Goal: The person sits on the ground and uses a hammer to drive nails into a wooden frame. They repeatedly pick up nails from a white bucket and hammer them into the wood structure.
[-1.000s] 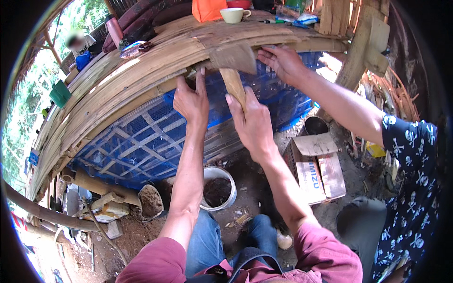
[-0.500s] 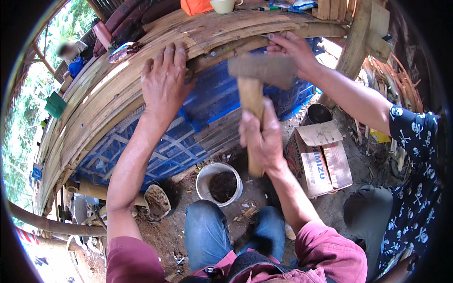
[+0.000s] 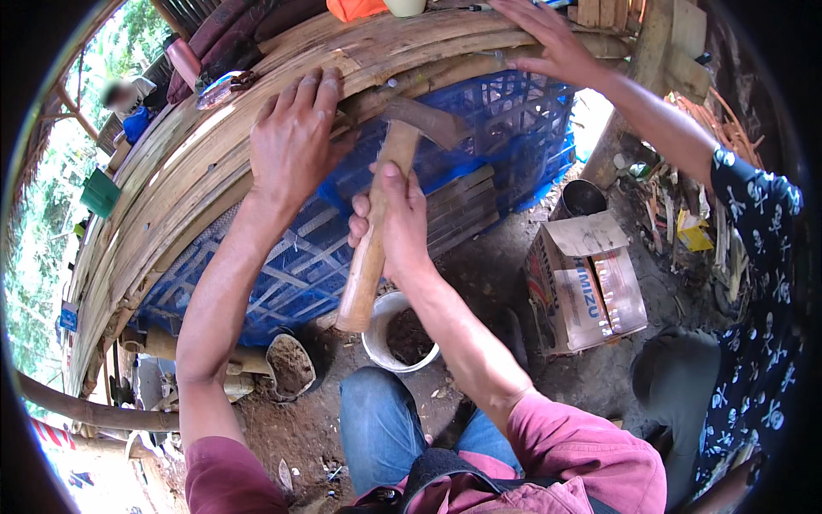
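Note:
A hammer (image 3: 377, 223) with a pale wooden handle is in my right hand (image 3: 396, 218), fingers wrapped round the handle's middle. Its blurred head (image 3: 424, 122) is just in front of the bamboo pole (image 3: 437, 81) along the edge of a slatted bamboo platform (image 3: 214, 128). My left hand (image 3: 295, 128) lies on the slats left of the hammer head, its fingers stretched out and its thumb by the edge; its underside is hidden. At the right, a co-worker's hand (image 3: 556, 51) is spread above the same edge.
Blue woven sheeting (image 3: 282, 283) hangs below the platform. On the ground are a white bucket (image 3: 402, 343) with dark contents, a tilted container of soil (image 3: 291, 364), a cardboard box (image 3: 586, 291) and a dark pot (image 3: 582, 199). A wooden post (image 3: 642, 111) stands at the right.
My right hand has moved left with the hammer, bringing its head nearer the pole. The co-worker's hand has risen from the pole and spread its fingers. My left hand has barely shifted.

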Demonstrator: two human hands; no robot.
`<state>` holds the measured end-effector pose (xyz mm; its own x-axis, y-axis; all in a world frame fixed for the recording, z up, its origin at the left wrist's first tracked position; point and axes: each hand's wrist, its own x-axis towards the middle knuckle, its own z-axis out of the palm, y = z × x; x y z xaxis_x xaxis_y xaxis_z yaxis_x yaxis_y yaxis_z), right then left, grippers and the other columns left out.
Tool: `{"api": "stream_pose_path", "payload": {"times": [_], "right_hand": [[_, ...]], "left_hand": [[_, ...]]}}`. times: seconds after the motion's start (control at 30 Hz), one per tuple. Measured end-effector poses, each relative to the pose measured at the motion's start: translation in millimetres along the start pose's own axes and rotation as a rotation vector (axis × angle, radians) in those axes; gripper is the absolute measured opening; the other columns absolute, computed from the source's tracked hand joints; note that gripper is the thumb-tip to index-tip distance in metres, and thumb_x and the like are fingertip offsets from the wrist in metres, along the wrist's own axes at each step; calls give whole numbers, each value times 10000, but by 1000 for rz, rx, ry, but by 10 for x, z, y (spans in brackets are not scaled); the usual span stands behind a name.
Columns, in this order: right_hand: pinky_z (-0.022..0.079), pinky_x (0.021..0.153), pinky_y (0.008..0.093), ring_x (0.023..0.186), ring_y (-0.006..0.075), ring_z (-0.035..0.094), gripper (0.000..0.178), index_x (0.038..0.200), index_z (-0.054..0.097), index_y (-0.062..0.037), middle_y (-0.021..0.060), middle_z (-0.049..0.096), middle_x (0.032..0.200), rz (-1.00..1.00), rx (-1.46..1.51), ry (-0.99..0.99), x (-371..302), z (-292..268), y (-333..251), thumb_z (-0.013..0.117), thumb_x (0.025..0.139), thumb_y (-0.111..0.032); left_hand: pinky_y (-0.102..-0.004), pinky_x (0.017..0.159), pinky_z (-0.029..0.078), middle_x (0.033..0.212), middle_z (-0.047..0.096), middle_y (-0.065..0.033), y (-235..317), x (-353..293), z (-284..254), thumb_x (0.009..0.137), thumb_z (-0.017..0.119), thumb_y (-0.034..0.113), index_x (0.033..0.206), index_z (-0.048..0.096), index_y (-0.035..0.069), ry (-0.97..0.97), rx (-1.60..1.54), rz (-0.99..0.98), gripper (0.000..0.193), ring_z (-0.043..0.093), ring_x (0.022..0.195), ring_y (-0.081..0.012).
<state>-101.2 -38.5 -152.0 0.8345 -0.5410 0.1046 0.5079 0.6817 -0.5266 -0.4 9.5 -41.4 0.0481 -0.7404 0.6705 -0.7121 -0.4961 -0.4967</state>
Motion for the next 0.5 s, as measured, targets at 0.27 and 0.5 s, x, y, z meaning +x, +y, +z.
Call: {"api": "stream_pose_path", "payload": {"times": [0.27, 0.5], "right_hand": [[449, 420, 256, 467, 114, 517, 147, 1058, 401, -64, 16, 475, 636, -398, -692, -14, -242, -257, -275, 452, 1009, -192], [427, 380, 285, 433, 136, 478, 288, 1167, 417, -98, 51, 500, 657, -92, -188, -20, -25, -65, -147, 488, 990, -314]], "left_hand": [[-351, 841, 515, 1195, 614, -94, -35, 28, 0, 666, 793, 388, 1309, 494, 79, -15, 52, -49, 773, 627, 1024, -252], [-361, 834, 512, 1152, 624, -83, 66, 40, 51, 673, 775, 393, 1317, 490, 90, 59, 22, -61, 767, 624, 1004, -256]]}}
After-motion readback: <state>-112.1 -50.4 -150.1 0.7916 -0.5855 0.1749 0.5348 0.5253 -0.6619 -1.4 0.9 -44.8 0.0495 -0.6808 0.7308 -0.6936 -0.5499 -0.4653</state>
